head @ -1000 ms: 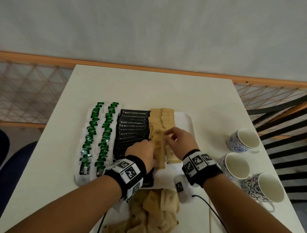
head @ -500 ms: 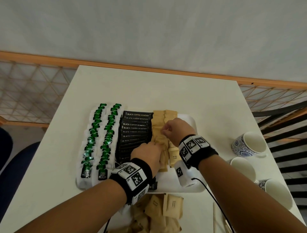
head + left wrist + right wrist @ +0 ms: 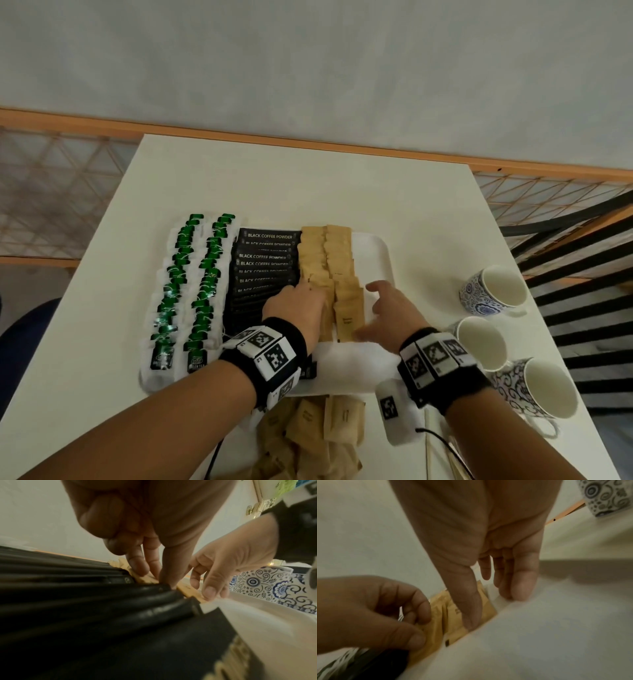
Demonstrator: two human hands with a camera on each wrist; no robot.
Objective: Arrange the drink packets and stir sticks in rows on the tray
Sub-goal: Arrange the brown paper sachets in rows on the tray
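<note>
On the white tray lie two rows of green tea packets, a row of black coffee packets and two rows of brown packets. My left hand rests on the left brown row beside the black packets. Its curled fingers and thumb pinch brown packets there. My right hand is spread out at the right of the nearest brown packet. In the right wrist view its thumb presses that packet and its straight fingers touch the tray.
A loose pile of brown packets lies on the table in front of the tray. Wooden stir sticks lie to the pile's right. Three patterned cups stand at the right. A railing runs behind the table.
My right hand has drawn back from the far part of the brown row to its near end and spread open. The left hand has stayed on the left brown row.
</note>
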